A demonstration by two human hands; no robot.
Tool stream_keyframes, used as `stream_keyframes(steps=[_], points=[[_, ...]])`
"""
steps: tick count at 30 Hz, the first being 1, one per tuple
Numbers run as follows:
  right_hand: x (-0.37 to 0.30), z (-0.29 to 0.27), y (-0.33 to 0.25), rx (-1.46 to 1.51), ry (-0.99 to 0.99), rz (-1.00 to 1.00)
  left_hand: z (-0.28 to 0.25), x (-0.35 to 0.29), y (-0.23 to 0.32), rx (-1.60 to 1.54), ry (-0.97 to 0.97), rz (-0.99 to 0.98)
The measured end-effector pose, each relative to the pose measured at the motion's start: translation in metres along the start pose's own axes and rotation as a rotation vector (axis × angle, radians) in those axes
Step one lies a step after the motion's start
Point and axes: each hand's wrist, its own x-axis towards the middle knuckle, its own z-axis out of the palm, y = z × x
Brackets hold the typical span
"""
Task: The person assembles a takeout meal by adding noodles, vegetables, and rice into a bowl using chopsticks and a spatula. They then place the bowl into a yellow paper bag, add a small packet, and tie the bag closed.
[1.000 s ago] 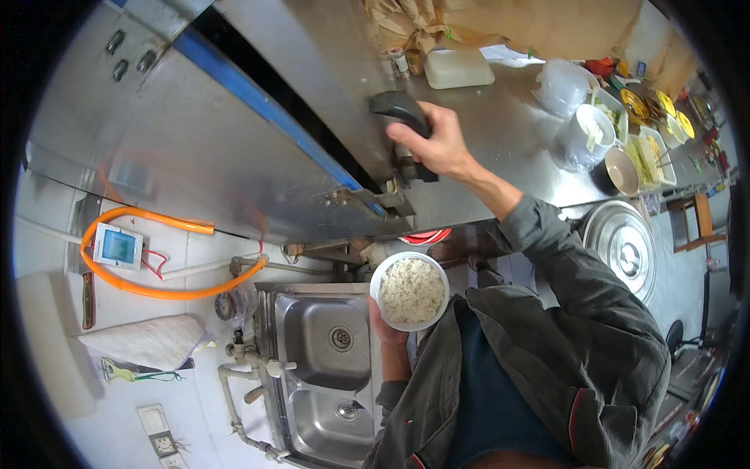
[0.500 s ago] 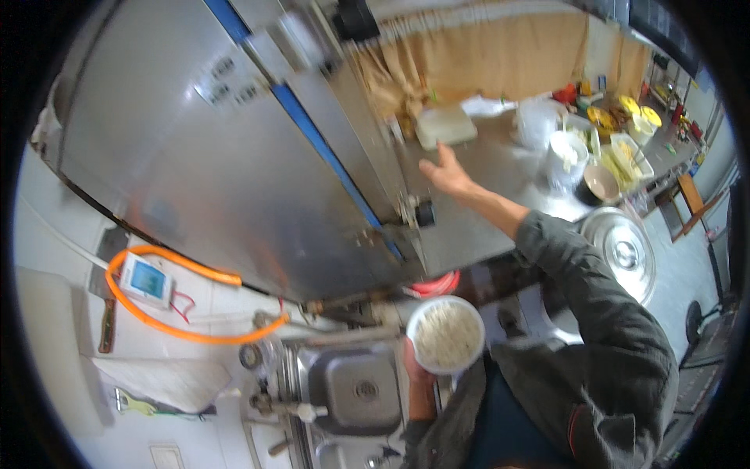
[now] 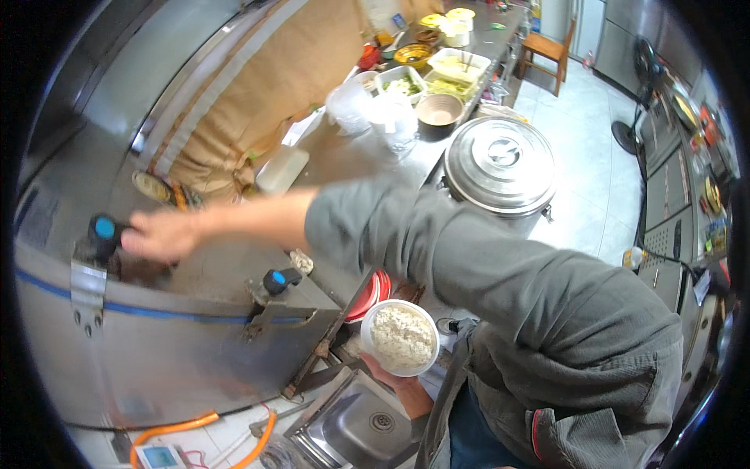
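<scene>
My left hand [image 3: 384, 377] supports a round white bowl [image 3: 434, 349] from below and its left side. White, clumpy food that looks like cooked rice [image 3: 400, 336] fills the bowl almost to its rim. Across to the far left stretches my right arm, where my right hand [image 3: 166, 234] grips the black latch handle [image 3: 106, 234] with a blue cap on a large stainless-steel cabinet [image 3: 187, 356]; the hand is slightly blurred. A second blue-capped latch [image 3: 278, 280] sits on the same cabinet edge, apart from both hands.
Below the bowl is a steel sink [image 3: 355, 418], with an orange hose [image 3: 176, 424] to its left. A large lidded steel pot [image 3: 500, 168] stands right of the steel counter, which carries a brown bowl [image 3: 439, 111] and several food containers. A standing fan [image 3: 642, 94] is farther right.
My right hand has moved left from over the counter to the cabinet's latch handle. The view has turned right, and my left hand still holds the bowl.
</scene>
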Motion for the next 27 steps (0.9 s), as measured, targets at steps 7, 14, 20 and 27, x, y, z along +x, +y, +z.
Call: stream_keyframes(steps=[7, 14, 20, 27], points=[[-0.213, -0.053, -0.011, 0.129, -0.436, 0.301, 0.059, -0.010, -0.020, -0.124, -0.235, 0.022], [-0.563, -0.171, -0.076, 0.766, 0.549, 0.964, 0.169, -0.021, -0.137, 0.012, -0.262, -0.057], [-0.667, -0.226, -0.145, 0.752, 0.977, 0.888, 0.233, -0.045, -0.270, -0.198, -0.331, -0.406], [-0.703, -0.303, -0.167, 0.930, 1.284, 0.756, 0.277, -0.015, -0.368, -0.216, -0.375, -0.720]])
